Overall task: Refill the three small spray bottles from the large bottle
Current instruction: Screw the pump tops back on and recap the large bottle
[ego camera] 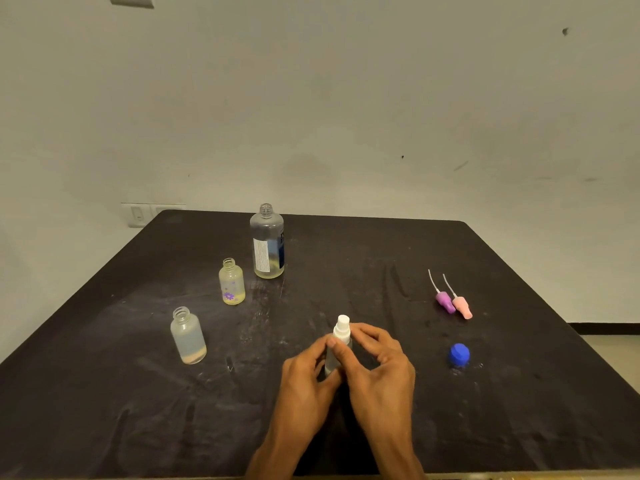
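Your left hand (308, 368) is wrapped around the body of a small clear spray bottle (334, 358) at lower centre of the frame, thumb across its front. Your right hand (377, 362) has its fingertips pinched on the bottle's white spray head (342, 330), which sits on the neck and stands upright. The bottle rests just above or on the black table (485, 427); you cannot tell which, because your hands hide its base.

To the left, 2 more small bottles stand upright with open necks: a frosted one (188, 336) at centre left with a little pale liquid at the bottom, and a yellowish one with a purple flower print (231, 282) further up and to the right of it. Just beyond that, at upper centre of the table, the large bottle (267, 242) stands uncapped, with a shallow layer of liquid at its base.

On the right side, 2 spray heads lie side by side, touching or nearly so, tubes pointing up-frame: a purple one (444, 301) and a pink one (462, 307). Below them, well apart, sits a blue cap (459, 355).
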